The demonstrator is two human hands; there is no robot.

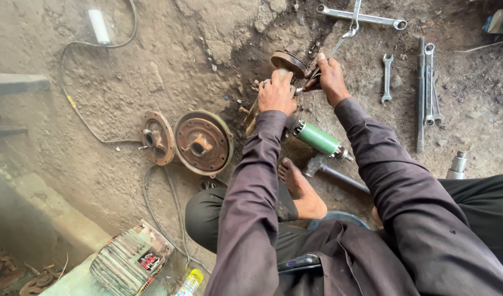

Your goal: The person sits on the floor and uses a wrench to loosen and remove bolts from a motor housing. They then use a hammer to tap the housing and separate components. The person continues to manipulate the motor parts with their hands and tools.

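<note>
My left hand [277, 93] grips the shaft of a rusty hub part [288, 62] that stands on the dirt floor. My right hand [329, 78] is closed around a thin metal wrench [339, 44], its lower end meeting the hub beside my left hand. Both arms wear dark purple sleeves. My bare foot [300, 189] rests on the ground just below the hub. A green-bodied tool [317, 138] lies under my forearms.
Two rusty round discs [202, 142] [157, 138] lie left of the hub. Spanners [387, 77] [430, 82] and a long wrench [362, 18] lie at the upper right. A hammer [331, 171], a cable [78, 104], a finned metal block [130, 259] and a small bottle [190, 282] are nearby.
</note>
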